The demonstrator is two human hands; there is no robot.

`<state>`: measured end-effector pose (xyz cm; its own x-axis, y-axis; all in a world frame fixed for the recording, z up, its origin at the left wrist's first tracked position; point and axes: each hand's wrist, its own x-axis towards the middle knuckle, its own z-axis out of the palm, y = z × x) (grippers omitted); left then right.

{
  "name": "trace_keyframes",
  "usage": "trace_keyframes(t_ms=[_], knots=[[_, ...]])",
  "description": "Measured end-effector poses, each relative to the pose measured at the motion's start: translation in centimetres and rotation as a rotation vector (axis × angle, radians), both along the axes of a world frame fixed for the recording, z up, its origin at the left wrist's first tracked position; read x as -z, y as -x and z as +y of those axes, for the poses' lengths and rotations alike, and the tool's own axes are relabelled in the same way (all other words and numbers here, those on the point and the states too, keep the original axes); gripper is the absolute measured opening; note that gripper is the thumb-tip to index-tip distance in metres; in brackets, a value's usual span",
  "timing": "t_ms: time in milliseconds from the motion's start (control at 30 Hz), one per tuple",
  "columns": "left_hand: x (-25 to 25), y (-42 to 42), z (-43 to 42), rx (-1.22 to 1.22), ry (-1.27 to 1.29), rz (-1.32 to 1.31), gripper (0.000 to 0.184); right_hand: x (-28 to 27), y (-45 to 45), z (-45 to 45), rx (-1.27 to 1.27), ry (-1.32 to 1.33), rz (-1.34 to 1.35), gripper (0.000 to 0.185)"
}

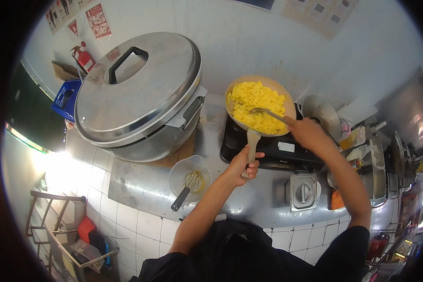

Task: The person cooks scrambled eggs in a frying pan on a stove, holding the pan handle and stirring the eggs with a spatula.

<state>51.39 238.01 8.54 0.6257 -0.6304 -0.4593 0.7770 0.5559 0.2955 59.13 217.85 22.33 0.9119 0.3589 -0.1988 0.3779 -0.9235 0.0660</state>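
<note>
My left hand (243, 168) is wrapped round the pale handle (252, 141) of a frying pan (290, 105). Yellow scrambled egg (258, 96) fills much of the pan, which rests over a black stove (230, 141). In my right hand (310, 134), closed at the pan's right rim, is the handle of a grey spatula (272, 114). Its head lies among the egg, partly buried, so its exact shape is hard to see. Left of my left forearm, a whisk (187, 189) leans in a translucent bowl (174, 176) with yellowish residue.
A large lidded metal pot (141, 103) stands at the left on the steel counter (136, 185). Right of the stove are a lidded steel container (304, 192), another pan (325, 115) and assorted kitchenware. The wall rises behind, with a fire extinguisher (84, 59) at far left.
</note>
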Motion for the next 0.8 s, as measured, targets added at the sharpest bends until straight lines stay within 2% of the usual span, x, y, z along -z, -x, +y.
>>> trace_keyframes(t_ms=[133,233,367,433,533,600,700,767,800], knots=[[0.0,0.1,0.0,-0.006,0.012,0.007,0.053,-3.4,0.9,-4.9,-0.146,-0.214,-0.080,0.031],[-0.4,0.1,-0.1,-0.002,-0.002,0.005,0.052,-3.8,2.7,-3.0,-0.173,-0.206,0.132,0.030],[-0.6,0.3,-0.2,-0.003,-0.042,0.005,0.052,2.3,1.4,1.8,-0.083,-0.040,0.024,0.020],[-1.1,0.2,-0.2,-0.013,-0.067,-0.004,0.051,4.9,-1.5,3.2,-0.044,-0.071,-0.038,0.019],[-1.4,0.4,-0.4,-0.046,-0.046,0.029,0.048,7.1,-6.4,3.0,0.059,-0.003,-0.033,0.025],[-0.7,0.4,-0.2,-0.046,-0.016,0.018,0.047,7.6,-10.2,1.4,0.004,0.153,0.088,0.026],[-0.7,0.3,-0.1,-0.060,0.006,0.024,0.048,4.6,-13.0,-0.5,-0.095,0.362,0.165,0.026],[-0.8,0.3,0.0,-0.059,0.001,0.029,0.048,-1.8,-10.4,1.1,0.117,0.320,0.124,0.025],[-0.8,0.3,0.0,-0.063,0.000,0.031,0.048,-3.3,-10.0,1.1,0.120,0.285,0.072,0.023]])
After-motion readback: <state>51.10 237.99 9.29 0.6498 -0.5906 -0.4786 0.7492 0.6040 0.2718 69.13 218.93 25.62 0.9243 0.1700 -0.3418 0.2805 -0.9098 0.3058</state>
